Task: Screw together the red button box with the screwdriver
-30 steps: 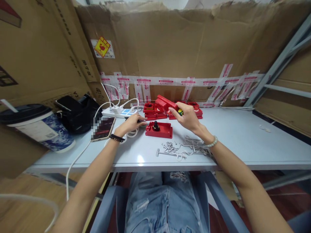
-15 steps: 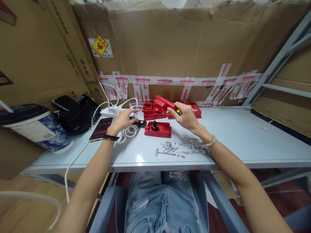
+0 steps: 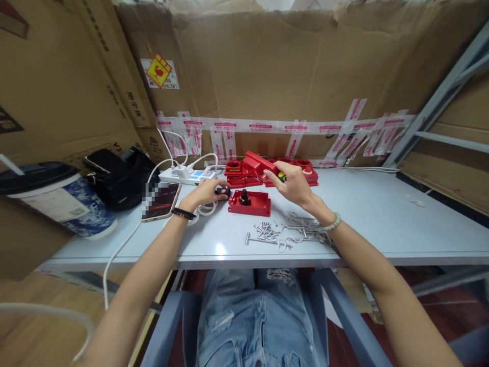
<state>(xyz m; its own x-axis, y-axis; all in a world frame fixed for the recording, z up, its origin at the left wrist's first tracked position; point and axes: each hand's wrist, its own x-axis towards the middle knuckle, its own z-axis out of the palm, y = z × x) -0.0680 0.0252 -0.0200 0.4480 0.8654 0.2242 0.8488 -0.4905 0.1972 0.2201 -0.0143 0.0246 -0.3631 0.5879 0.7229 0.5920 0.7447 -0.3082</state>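
Note:
My left hand (image 3: 206, 193) is at the coiled white cable, its fingers closed around a small black object (image 3: 222, 192) with a pinkish spot. My right hand (image 3: 291, 182) grips a red housing part (image 3: 260, 165), tilted above the table. A yellow-and-green piece (image 3: 281, 176) shows by its fingers; I cannot tell what it belongs to. Between the hands lies an open red box-shaped base (image 3: 255, 203) with a black knob-like part (image 3: 244, 197) standing in it. Nearer me is a pile of small silver screws (image 3: 265, 230), beside metal T-shaped rods (image 3: 263, 240).
More red housings (image 3: 234, 168) stand against the cardboard at the back. To the left are a white power strip (image 3: 191, 176), a phone (image 3: 162, 202), a black bag (image 3: 118, 183) and a large lidded cup (image 3: 61, 204). A white cable (image 3: 126, 242) hangs over the table edge.
My left hand has moved right and slightly down from the power strip side, and its fingers have closed on the small black object. My right hand stays nearly still with the red housing part.

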